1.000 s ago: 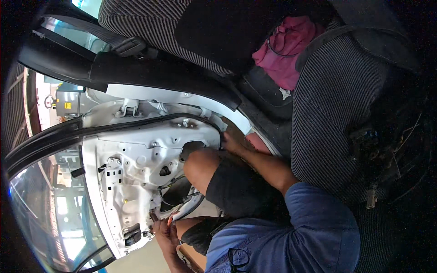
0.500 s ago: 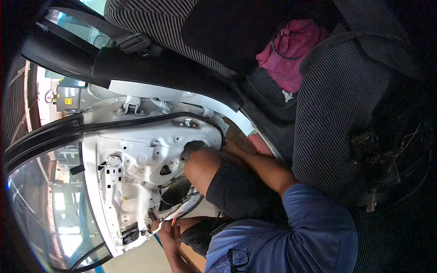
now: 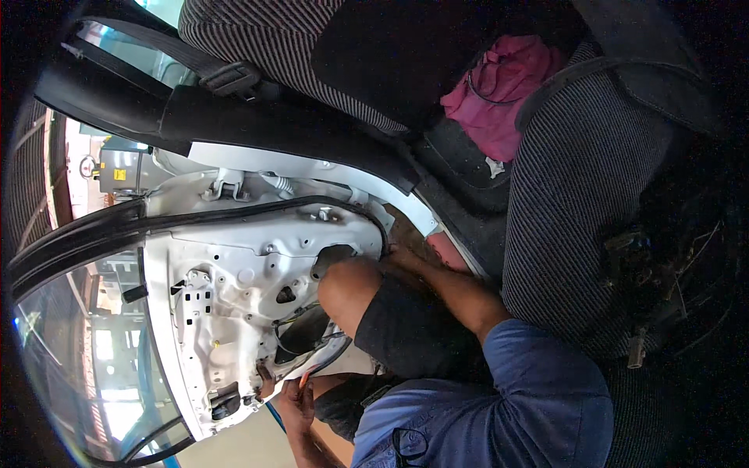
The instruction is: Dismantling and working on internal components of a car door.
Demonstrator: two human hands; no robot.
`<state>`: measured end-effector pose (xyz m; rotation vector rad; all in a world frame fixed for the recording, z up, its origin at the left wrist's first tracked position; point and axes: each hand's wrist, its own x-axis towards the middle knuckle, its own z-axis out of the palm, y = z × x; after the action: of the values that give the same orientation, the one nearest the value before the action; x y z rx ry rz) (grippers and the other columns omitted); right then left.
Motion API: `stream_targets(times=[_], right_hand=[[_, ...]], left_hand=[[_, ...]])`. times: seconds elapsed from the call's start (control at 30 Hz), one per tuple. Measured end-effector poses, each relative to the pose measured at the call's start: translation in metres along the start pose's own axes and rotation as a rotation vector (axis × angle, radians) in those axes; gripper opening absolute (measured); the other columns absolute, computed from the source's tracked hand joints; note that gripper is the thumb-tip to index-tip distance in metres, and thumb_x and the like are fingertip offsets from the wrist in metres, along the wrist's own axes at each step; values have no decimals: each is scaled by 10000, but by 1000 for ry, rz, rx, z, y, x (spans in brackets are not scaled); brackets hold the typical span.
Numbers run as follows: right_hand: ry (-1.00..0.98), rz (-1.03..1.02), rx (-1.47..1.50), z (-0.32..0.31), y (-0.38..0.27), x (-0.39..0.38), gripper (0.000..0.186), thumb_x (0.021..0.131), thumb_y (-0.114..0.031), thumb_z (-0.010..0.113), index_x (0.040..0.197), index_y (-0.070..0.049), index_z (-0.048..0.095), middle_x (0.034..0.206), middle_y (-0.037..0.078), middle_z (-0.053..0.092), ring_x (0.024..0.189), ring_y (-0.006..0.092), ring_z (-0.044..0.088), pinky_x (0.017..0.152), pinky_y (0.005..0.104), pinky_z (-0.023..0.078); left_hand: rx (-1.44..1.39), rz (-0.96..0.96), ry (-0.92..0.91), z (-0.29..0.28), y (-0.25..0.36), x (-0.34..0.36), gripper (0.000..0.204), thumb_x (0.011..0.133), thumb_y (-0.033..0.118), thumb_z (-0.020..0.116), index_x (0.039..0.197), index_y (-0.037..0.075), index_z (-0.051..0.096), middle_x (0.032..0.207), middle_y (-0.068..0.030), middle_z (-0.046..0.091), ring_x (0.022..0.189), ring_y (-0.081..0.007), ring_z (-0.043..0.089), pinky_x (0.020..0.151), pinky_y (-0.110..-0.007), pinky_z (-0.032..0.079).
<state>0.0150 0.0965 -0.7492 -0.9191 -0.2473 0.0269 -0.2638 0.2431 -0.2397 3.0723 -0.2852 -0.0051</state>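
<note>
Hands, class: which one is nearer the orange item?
The left hand, lower in the picture: the orange item is right beside it. The right hand is higher, near the black seal.

Inside a car cabin, apparently parked in a workshop or garage.
Striped fabric seats (image 3: 566, 179) and a seat belt (image 3: 168, 47) mark the vehicle; the open white door (image 3: 242, 312) shows its pierced inner panel in bare metal. Outside stands a grey, box-like unit (image 3: 140, 168) bearing a yellow label (image 3: 119, 175). Whether the garage is commercial or private cannot be told.
</note>
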Motion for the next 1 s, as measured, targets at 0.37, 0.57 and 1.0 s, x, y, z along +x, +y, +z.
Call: stream_targets(times=[0.37,0.57,1.0], right_hand=[[-12,139,72,0,-64,-12,354,894,-41,622,1244,-30,675,1194,82,696,1045,210,638,949,343,490],[-13,185,138,4,-67,-23,371,896,-32,622,1264,-27,665,1215,85,691,1063,206,635,966,341,488],[-1,299,290,18,-70,-24,409,899,-11,624,1307,-23,643,1260,90,680,1101,198,629,1003,336,484]], left_hand=[[36,-55,-30,3,-1,-4,142,860,97,686,990,54,645,883,-136,599,713,-338,565,639,-415,460],[41,-105,-64,3,5,-6,131,861,109,691,972,49,656,869,-135,599,692,-339,562,628,-416,458],[72,-112,-61,5,9,-6,132,855,106,699,975,57,673,884,-135,624,710,-352,587,635,-425,469]])
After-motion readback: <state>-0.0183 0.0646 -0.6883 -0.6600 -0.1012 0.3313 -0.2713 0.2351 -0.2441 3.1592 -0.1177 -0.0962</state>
